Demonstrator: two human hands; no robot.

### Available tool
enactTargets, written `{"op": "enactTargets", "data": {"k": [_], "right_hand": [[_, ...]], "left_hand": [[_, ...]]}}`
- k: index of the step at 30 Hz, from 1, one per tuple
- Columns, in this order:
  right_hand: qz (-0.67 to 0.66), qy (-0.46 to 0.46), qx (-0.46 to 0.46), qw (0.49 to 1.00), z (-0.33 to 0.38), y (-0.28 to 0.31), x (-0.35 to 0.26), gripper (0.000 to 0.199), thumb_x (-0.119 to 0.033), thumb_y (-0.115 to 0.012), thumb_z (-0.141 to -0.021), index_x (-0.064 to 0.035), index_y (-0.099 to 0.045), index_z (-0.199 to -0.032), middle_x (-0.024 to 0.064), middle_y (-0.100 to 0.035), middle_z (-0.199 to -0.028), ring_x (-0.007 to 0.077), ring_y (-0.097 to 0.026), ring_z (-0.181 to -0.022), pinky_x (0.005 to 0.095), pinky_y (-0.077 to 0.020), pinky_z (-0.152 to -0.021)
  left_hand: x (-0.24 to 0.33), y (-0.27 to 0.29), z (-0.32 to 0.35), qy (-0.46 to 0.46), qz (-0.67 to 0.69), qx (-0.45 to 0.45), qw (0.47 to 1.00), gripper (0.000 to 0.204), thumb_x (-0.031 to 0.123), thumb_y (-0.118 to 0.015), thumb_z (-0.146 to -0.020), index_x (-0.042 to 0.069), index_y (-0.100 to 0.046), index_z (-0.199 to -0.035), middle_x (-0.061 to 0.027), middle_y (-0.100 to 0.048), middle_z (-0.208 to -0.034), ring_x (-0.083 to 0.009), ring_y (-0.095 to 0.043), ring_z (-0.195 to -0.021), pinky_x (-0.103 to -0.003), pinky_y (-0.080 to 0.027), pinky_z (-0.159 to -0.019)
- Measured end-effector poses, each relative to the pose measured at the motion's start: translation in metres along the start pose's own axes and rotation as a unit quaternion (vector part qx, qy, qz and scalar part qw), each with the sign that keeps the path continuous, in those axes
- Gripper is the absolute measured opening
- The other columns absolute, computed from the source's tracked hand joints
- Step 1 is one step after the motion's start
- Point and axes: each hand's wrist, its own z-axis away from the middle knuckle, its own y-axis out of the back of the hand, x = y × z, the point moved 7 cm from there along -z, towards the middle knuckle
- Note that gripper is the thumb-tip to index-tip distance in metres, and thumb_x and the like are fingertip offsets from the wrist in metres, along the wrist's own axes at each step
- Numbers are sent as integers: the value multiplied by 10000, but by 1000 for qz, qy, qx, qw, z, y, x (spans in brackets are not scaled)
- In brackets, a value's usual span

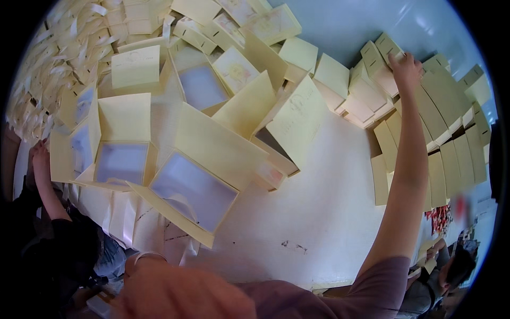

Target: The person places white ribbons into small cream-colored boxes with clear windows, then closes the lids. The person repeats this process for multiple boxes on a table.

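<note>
Along the far right of the white bench (297,228), a row of closed cream boxes stands packed side by side. Right hand (406,66) reaches out at full stretch, fingers bent against the top of one cream box (383,74) in that row; cannot tell whether they pinch it. Left hand (186,292) low and close to the view, badly blurred; finger state cannot be told. Mid-bench: open box (194,189), lid raised, pale lilac inside, white ribbon lying across. More open boxes behind it. Upper left: dense heap of ribboned boxes. Co-worker's hand (40,157) at left, beside another open box.
</note>
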Motion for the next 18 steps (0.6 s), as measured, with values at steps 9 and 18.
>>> {"op": "enactTargets", "data": {"k": [9, 18], "right_hand": [[-150, 211, 138, 956, 72, 175, -11, 393, -344, -661, -652, -120, -608, -970, 117, -484, -1148, 275, -440, -1065, 441, -346, -876], [-297, 20, -50, 953, 327, 277, 62, 431, -237, -685, -607, -53, -572, -980, 194, -413, -1187, 338, -403, -1080, 422, -341, -903]], "left_hand": [[-2, -50, 10, -53, -49, 16, 997, 206, 227, -553, -809, 164, -574, -614, -5, -564, -664, -149, -508, -604, -260, -399, -533], [-127, -4, 56, 432, -326, -22, 840, 152, 81, -575, -768, -14, -569, -888, -105, -567, -823, -233, -550, -825, -312, -420, -739]]}}
